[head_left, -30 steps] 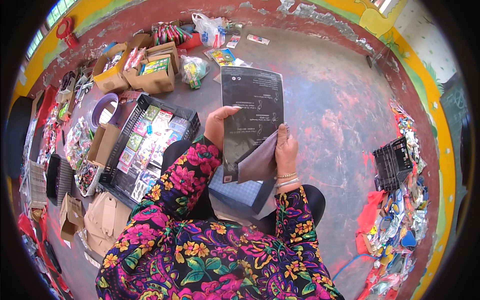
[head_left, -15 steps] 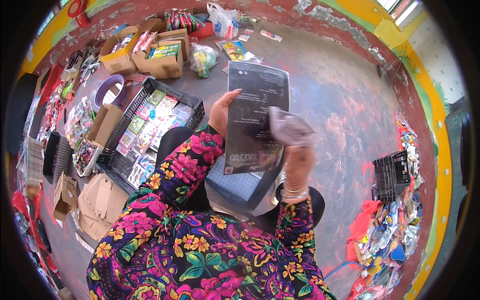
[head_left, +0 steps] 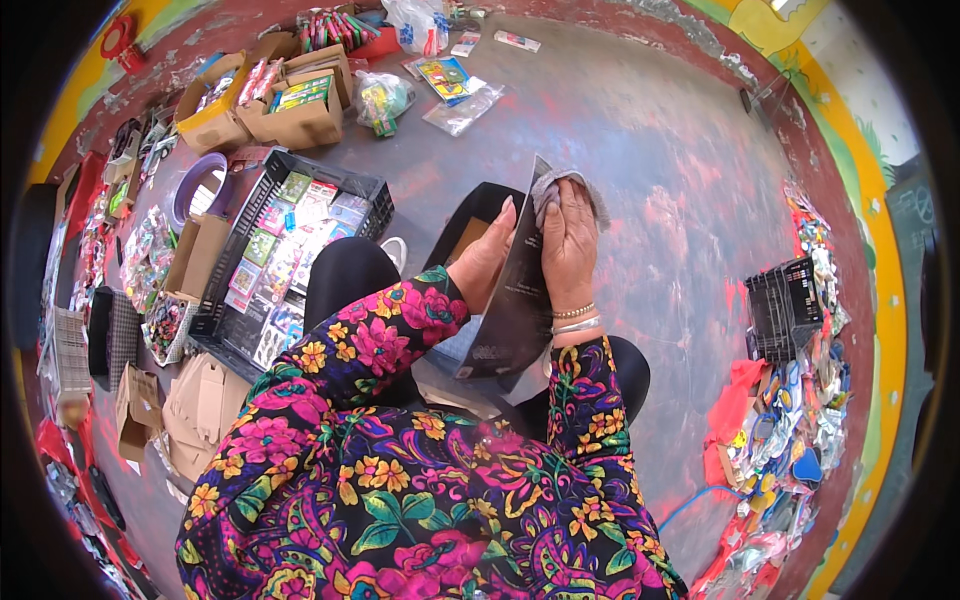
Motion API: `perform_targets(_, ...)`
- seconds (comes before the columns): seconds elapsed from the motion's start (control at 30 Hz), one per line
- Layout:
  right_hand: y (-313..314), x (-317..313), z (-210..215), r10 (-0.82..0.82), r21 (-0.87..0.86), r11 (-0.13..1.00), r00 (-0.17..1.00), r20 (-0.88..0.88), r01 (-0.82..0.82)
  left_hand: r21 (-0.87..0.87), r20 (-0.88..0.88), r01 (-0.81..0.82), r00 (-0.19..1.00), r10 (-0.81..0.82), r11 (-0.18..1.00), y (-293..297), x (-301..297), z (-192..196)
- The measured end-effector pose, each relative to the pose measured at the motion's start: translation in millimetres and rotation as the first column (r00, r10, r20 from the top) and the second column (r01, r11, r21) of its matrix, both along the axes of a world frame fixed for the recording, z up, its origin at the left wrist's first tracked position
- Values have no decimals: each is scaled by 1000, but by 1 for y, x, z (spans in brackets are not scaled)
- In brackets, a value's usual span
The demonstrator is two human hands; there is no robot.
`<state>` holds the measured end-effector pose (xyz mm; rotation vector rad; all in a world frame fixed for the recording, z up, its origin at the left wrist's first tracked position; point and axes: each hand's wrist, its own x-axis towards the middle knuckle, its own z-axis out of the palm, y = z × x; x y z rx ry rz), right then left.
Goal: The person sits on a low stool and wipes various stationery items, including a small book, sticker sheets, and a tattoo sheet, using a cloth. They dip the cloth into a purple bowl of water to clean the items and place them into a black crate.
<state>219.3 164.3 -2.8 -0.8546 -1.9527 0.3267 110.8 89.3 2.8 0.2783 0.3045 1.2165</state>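
Observation:
A thin black printed sheet (head_left: 512, 300) stands tilted in front of me, its printed face turned to the right. My left hand (head_left: 484, 262) supports it from the left side, fingers partly hidden behind it. My right hand (head_left: 570, 243) presses a bunched grey cloth (head_left: 597, 203) against the sheet's upper right face. The right fingers lie together over the cloth. Below the sheet, between my knees, is a dark bin (head_left: 470, 205) with something brown and something pale blue inside, mostly covered.
To the left stands a black plastic crate (head_left: 375, 205) of colourful packaged items. Behind it are cardboard boxes (head_left: 300, 122) and a purple ring-shaped thing (head_left: 197, 190). Clear plastic packaging (head_left: 465, 108) lies ahead. At right, a black crate (head_left: 783, 310) sits by heaped packets (head_left: 790, 450).
The sheet has turned from facing me to a steep sideways tilt. My right hand has moved up and left, bringing the cloth onto the sheet. The view has shifted slightly.

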Motion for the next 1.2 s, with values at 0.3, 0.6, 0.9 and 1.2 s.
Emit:
perform_targets(0.3,-72,-26,10,279,144,937,928,247,-320,204,195,-113,978,72,972,20,-50,0)
perform_targets(0.6,-25,-8,25,-2,239,970,986,165,-38,164,-367,-342,850,379,925,0,-2,-13)
perform_targets(0.9,2,13,17,-117,-95,989,990,-77,109,-68,-383,-36,924,7,997,-18,-12,3)
perform_targets(1.2,-66,-20,10,426,109,888,889,165,-446,45,114,-220,970,214,975,18,-59,1)
